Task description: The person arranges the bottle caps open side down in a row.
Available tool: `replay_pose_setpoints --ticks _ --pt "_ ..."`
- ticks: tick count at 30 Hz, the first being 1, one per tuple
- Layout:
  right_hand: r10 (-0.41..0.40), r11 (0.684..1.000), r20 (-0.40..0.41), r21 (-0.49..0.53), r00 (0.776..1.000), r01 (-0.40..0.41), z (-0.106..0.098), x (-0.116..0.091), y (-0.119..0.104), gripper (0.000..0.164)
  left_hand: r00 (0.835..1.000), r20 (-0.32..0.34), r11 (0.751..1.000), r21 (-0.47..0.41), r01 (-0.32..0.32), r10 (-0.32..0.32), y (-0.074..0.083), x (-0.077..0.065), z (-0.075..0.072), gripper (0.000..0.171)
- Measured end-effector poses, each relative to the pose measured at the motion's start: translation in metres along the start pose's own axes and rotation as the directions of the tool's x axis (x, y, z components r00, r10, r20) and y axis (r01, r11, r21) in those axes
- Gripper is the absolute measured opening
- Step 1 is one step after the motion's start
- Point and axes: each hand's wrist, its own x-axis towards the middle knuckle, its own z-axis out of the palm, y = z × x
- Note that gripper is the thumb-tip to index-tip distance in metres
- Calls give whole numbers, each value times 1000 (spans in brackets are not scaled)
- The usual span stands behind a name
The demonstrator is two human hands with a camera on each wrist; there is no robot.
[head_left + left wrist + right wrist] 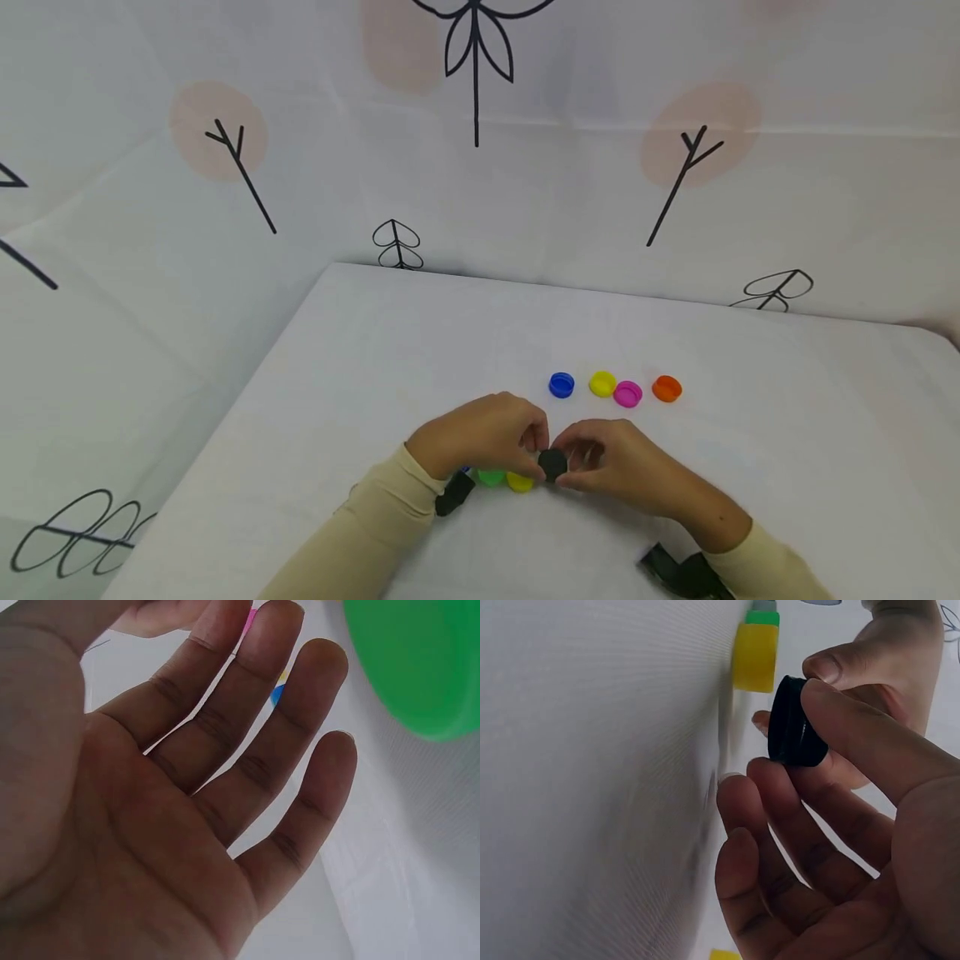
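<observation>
Black is the colour of the small cap [552, 465] that the right hand [622, 458] is holding over the near part of the white surface [420, 350], well away from its far edge. The right thumb and foremost fingers are pinching the cap, closed to its width, while the other fingers are curving loosely beneath. The left hand [483, 433] is meeting it from the side nearer the surface's left edge, thumb tip at the cap and fingers partly spread; whether they are gripping or only steadying it, one cannot tell. On that same side, a green cap [491, 478] and a yellow cap [520, 482] are sitting close together. Toward the far edge, a blue cap [562, 385], a second yellow cap [602, 383], a magenta cap [627, 394] and an orange cap [667, 388] are forming a loose row. The step in hand appears to be positioning the black cap beside the near yellow one; the next move is probably calling for a level set-down there, then an easing of the right fingers without nudging its neighbour.
</observation>
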Motion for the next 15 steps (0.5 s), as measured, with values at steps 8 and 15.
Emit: replay_pose_setpoints --ticks 8,15 --pt "0 1000 27 7 1000 0 3 0 3 28 1000 16 998 62 -12 11 1 2 6 22" --pt "2 1000 39 5 999 -2 5 1 3 26 1000 16 994 111 -22 20 3 3 9 23"
